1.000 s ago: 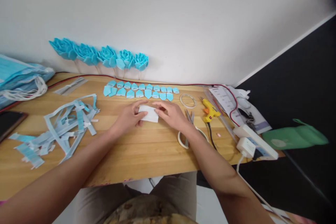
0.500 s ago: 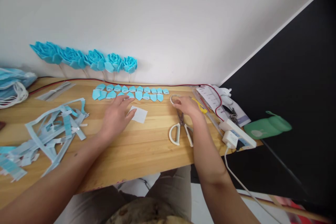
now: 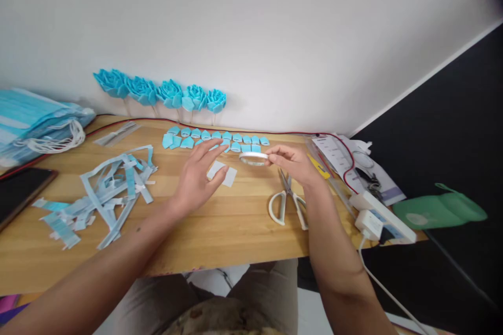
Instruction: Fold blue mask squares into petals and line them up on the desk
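Note:
My right hand (image 3: 293, 163) pinches the edge of a thin ring-shaped roll of tape (image 3: 253, 157), raised above the wooden table. White-handled scissors (image 3: 288, 200) lie partly spread just below that hand. My left hand (image 3: 200, 180) hovers with fingers apart, holding nothing, beside a white square piece (image 3: 228, 174) that its thumb partly covers. Behind both hands run two rows of small folded blue petals (image 3: 187, 142); the left fingers hide some of them. Several blue flowers on sticks (image 3: 170, 94) lean against the wall.
At left are cut blue and white strips (image 3: 106, 196), a bag of blue masks (image 3: 35, 115) and a phone (image 3: 23, 193). To the right lie a yellow cutter (image 3: 319, 166), papers (image 3: 334, 152), a power strip (image 3: 393, 222) and a green bottle (image 3: 440, 209).
My right hand has lifted the tape roll off the table and tilted it. My left hand stays open near the white square. The camera view has shifted left.

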A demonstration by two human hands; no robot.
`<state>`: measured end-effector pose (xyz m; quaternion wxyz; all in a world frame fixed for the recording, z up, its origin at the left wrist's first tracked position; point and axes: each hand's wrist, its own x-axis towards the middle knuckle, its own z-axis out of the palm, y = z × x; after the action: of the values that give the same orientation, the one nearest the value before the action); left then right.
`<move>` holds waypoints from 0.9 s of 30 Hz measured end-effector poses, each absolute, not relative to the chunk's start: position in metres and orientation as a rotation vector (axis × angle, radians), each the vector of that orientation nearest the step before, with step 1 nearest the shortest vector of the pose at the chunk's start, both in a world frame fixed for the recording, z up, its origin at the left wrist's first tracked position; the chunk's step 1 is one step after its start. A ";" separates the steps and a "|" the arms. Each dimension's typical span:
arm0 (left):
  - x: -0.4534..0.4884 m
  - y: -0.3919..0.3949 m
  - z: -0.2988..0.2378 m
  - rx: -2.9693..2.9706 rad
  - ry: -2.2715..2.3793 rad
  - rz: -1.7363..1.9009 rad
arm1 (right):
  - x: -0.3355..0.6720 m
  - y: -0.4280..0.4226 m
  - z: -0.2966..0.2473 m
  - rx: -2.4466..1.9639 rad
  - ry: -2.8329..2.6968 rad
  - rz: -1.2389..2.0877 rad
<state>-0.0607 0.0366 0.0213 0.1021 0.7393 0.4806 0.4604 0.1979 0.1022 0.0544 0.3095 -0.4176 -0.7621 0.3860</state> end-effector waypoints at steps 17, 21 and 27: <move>-0.057 0.030 0.029 1.385 0.896 0.931 | 0.159 0.083 0.045 -0.943 -1.998 1.127; -0.058 0.032 0.028 1.313 0.884 0.998 | 0.158 0.083 0.053 -0.998 -1.934 0.929; -0.060 0.034 0.030 1.211 0.902 1.140 | 0.170 0.057 0.064 -1.151 -2.106 0.345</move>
<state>-0.0597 0.0340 0.0299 0.5850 0.5192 0.3865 0.4887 0.1702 0.0573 0.0643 0.3507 -0.4444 -0.8135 0.1333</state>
